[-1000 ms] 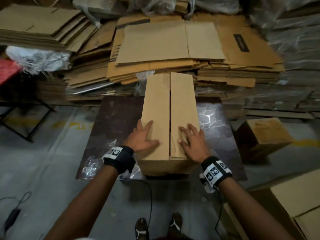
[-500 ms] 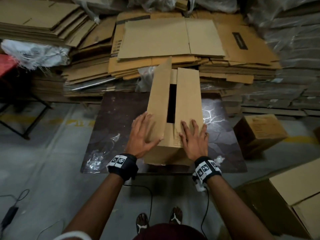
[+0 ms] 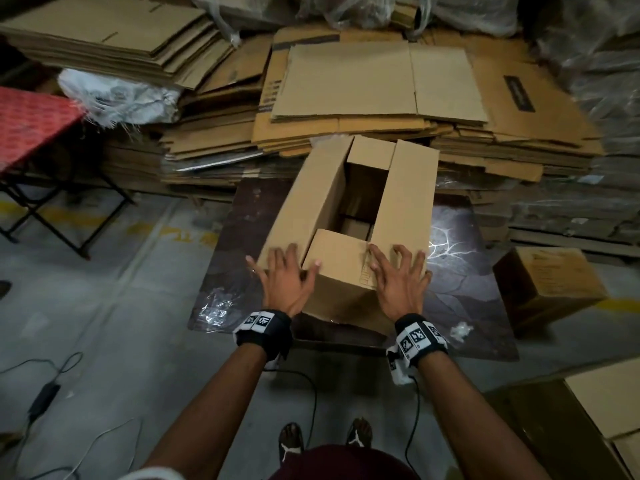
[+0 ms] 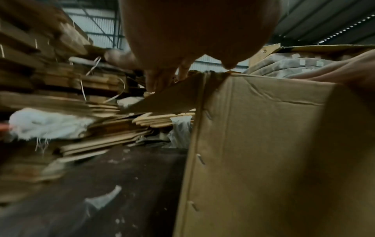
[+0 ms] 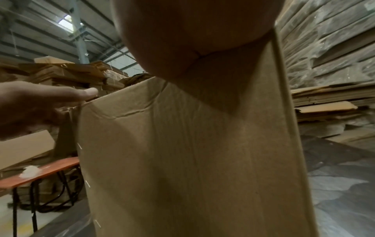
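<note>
Both hands are at the near end of the cardboard box [image 3: 343,292], and neither grasps anything. Left hand [image 3: 285,278]: fingers spread and fairly straight, laid over the near end of the left long flap [image 3: 311,195], with the thumb touching the near short flap [image 3: 337,249]. Right hand [image 3: 400,278]: fingers spread and arched, with the tips bearing on the near end of the right long flap [image 3: 408,199].

Box condition: upright, top not closed. The two long flaps stand apart, so the middle of the top is open and the dim interior shows. The near short flap lies folded inward between them. The far short flap [image 3: 370,152] shows at the opposite end. A row of staples [image 4: 201,158] runs down one vertical corner seam, and a crease crosses the upper part of the near wall.

Location: the box stands on a dark board [image 3: 242,237], towards its middle. A glossy clear film [image 3: 214,306] lies at the board's near left corner.

Surroundings: stacks of flattened cartons [image 3: 363,81] are piled just behind the board. A white sack [image 3: 117,98] rests on the stacks to the left, and a red-topped folding table [image 3: 31,123] stands further left. A small closed carton [image 3: 547,285] sits on the floor to the right of the board. Cables [image 3: 65,365] trail across the grey floor at the near left. Each wrist carries a black band with printed markers.
</note>
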The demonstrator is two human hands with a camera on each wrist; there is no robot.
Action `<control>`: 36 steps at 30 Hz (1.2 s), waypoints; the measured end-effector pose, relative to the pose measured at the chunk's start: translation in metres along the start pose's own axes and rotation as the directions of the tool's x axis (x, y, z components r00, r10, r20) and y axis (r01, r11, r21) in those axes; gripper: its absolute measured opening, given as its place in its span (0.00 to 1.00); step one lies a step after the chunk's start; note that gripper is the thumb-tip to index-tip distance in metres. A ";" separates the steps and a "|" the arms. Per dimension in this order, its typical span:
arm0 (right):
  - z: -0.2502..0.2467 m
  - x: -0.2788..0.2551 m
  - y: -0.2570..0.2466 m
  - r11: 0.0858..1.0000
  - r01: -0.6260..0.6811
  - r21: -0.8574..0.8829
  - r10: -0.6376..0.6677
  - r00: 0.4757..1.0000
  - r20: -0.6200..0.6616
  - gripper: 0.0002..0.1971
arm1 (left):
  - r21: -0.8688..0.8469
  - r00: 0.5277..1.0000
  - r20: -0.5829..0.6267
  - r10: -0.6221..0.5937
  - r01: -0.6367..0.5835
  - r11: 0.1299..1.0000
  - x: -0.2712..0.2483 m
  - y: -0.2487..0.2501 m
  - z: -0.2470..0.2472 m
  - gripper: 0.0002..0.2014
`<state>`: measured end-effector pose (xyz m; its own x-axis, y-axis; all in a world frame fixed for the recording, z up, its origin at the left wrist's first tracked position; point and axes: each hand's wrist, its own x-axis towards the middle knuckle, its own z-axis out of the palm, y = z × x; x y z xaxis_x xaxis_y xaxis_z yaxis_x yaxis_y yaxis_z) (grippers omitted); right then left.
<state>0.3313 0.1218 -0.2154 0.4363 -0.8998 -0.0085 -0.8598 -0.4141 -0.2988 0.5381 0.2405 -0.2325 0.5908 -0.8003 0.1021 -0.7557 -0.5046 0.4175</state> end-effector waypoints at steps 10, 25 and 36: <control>-0.026 0.018 -0.025 0.996 0.088 -0.007 -0.087 0.991 0.102 0.27 | -0.011 0.979 0.194 -0.065 0.069 0.998 0.036 -0.012 -0.005 0.51; -0.116 0.008 0.059 0.950 -0.089 -0.298 0.080 0.996 -0.040 0.22 | -0.234 0.940 -0.047 0.337 -0.338 0.911 0.011 0.073 0.019 0.29; -0.069 0.042 0.090 0.929 0.249 -0.275 -0.187 0.955 0.231 0.45 | -0.101 0.908 0.209 0.362 -0.349 0.932 0.020 0.076 0.038 0.42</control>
<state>0.2542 0.0370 -0.1773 0.6389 -0.7497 -0.1725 -0.7630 -0.6462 -0.0172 0.4820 0.1742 -0.2329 0.2039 -0.9774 0.0555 -0.8818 -0.1587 0.4442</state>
